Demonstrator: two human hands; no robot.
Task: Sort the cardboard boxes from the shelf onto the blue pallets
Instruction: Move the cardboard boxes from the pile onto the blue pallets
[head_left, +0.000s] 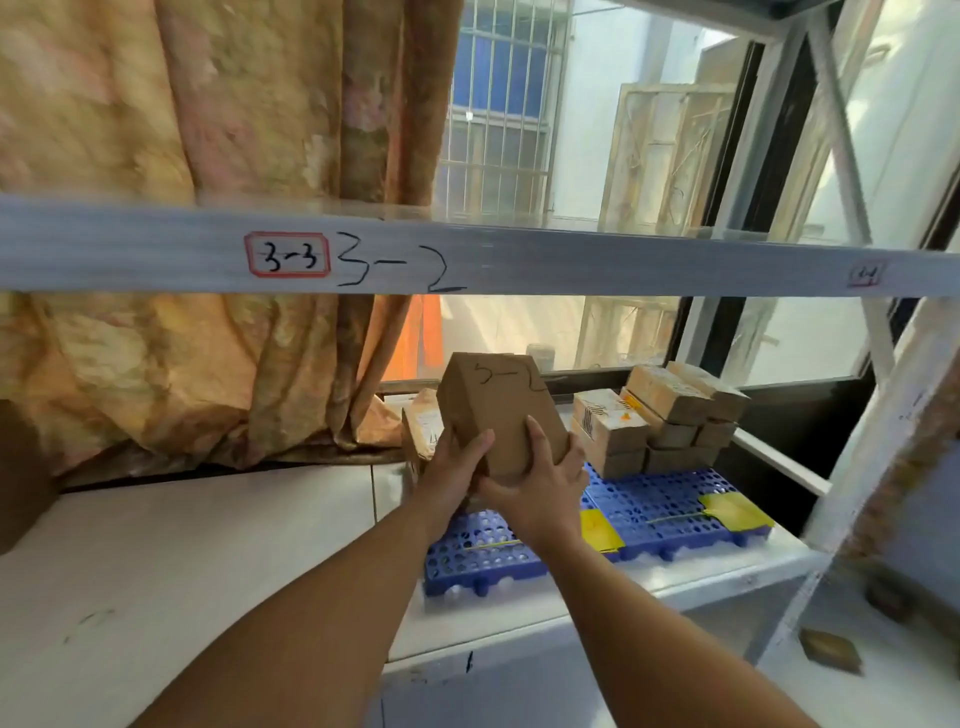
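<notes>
**Inspector:** State of the hands and the load?

**Assessor:** The left hand (457, 467) was curled round the lower left side of one cardboard box (498, 410). The right hand (543, 488) clasped its lower right edge. The box was marked 3-2, its long axis rising from the hands, slightly tilted.

**Inspector:** And the destination?

**Assessor:** I counted two blue pallets. The first pallet (467, 561) lay directly beneath both hands. The second pallet (665, 499) lay below and right of the right hand, the nearer one, and bore a stack of boxes (670, 415). The stack held about seven, but blur prevented a firm count.
</notes>
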